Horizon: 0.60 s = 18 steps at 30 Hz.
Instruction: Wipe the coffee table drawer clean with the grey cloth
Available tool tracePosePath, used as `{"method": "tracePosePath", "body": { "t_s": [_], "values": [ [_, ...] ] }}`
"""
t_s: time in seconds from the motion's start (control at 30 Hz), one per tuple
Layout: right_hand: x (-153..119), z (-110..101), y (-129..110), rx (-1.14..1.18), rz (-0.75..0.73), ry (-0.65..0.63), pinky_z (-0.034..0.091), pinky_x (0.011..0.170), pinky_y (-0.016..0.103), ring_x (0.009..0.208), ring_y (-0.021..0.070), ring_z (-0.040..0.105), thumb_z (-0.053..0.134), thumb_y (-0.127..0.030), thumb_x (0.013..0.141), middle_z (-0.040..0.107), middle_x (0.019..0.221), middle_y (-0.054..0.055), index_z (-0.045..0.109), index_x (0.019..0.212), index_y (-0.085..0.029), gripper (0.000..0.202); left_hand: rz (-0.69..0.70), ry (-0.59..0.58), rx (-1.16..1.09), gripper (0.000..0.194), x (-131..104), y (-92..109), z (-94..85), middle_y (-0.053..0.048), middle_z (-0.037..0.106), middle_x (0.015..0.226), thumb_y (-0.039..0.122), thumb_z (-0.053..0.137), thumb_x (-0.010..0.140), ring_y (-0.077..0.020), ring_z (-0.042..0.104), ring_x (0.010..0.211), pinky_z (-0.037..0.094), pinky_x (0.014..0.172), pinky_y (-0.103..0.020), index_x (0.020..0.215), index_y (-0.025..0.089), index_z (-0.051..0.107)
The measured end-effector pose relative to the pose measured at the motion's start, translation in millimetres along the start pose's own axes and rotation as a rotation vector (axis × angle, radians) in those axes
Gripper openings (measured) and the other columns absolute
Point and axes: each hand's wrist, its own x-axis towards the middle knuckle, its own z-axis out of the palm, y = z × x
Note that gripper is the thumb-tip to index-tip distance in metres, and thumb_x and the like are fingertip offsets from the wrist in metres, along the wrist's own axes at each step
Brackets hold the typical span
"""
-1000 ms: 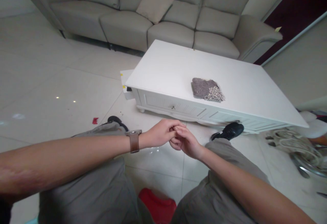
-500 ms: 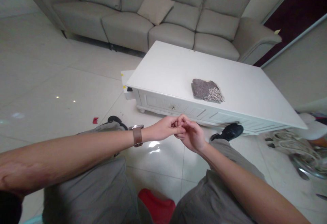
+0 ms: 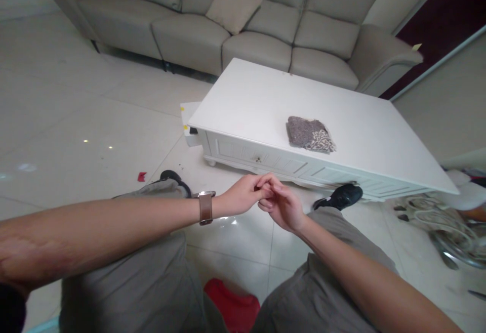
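My left hand [image 3: 243, 194], with a brown-strapped watch [image 3: 205, 208] on its wrist, meets my right hand [image 3: 284, 204] in front of the white coffee table [image 3: 250, 100]. The fingers of both hands are curled and pressed together, so whatever lies between them, if anything, is hidden. A folded grey-brown cloth [image 3: 304, 131] with a pale pattern rests on the tabletop near its front edge, beyond my hands.
Behind the table stands a grey sofa [image 3: 190, 34] with a beige cushion [image 3: 233, 5]. A red object [image 3: 232, 305] is between my legs. Coiled cords [image 3: 436, 216] lie on the floor at right, and a small red scrap [image 3: 142, 176] at left.
My joined hands stay together, with a slight shift of the fingers. My left wrist is a little lower in view. The cloth has not moved on the table.
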Motion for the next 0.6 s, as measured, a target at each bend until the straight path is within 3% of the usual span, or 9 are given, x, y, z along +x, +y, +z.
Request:
{"method": "tracePosePath", "body": {
  "t_s": [0.13, 0.23, 0.37, 0.47, 0.6],
  "values": [
    [-0.3, 3.6, 5.4, -0.023, -0.025, 0.019, 0.015, 0.05, 0.025, 0.05, 0.0061, 0.026, 0.065, -0.039, 0.08, 0.049, 0.076, -0.004, 0.058, 0.091, -0.02, 0.023, 0.004, 0.09, 0.038, 0.009, -3.3, -0.6, 4.3, -0.002, 0.07, 0.078, 0.023, 0.062, 0.088, -0.0171, 0.072, 0.073, 0.056, 0.064, -0.025, 0.089, 0.015, 0.063],
    [0.2, 5.8, 0.2, -0.036, -0.037, 0.016, 0.016, 0.05, 0.025, 0.051, 0.0062, 0.025, 0.065, -0.039, 0.079, 0.049, 0.074, -0.004, 0.06, 0.09, -0.019, 0.024, 0.026, 0.101, 0.068, 0.011, -3.9, 2.5, 3.8, -0.001, 0.071, 0.079, 0.025, 0.064, 0.089, -0.0167, 0.071, 0.074, 0.055, 0.065, -0.025, 0.088, 0.014, 0.064],
    [2.4, -3.8, -16.5, -0.041, -0.019, -0.03, 0.016, 0.047, 0.024, 0.046, 0.0068, 0.021, 0.063, -0.048, 0.081, 0.035, 0.054, -0.008, 0.064, 0.085, -0.017, 0.031, 0.063, -0.052, 0.042, 0.024, 1.2, 12.2, -3.8, -0.004, 0.075, 0.091, 0.035, 0.07, 0.09, -0.0186, 0.071, 0.089, 0.056, 0.081, -0.03, 0.1, 0.014, 0.068],
    [3.3, -19.3, -22.4, -0.067, 0.132, -0.184, 0.018, 0.043, 0.023, 0.035, 0.007, 0.018, 0.051, -0.059, 0.087, 0.023, 0.039, -0.011, 0.068, 0.084, -0.014, 0.049, 0.089, -0.165, 0.021, 0.034, 6.0, 16.5, -9.3, -0.009, 0.075, 0.106, 0.037, 0.077, 0.086, -0.0212, 0.07, 0.102, 0.054, 0.092, -0.034, 0.109, 0.013, 0.069],
    [2.4, -31.9, -10.6, -0.077, 0.308, -0.43, 0.028, 0.037, 0.024, 0.027, 0.0141, 0.036, 0.042, -0.07, 0.088, 0.032, 0.028, -0.005, 0.073, 0.083, -0.009, 0.069, -0.028, -0.358, -0.054, 0.045, 6.4, 15.0, -3.4, -0.009, 0.078, 0.098, 0.041, 0.084, 0.078, -0.0243, 0.073, 0.097, 0.058, 0.087, -0.036, 0.112, 0.014, 0.071]
  ]
}}
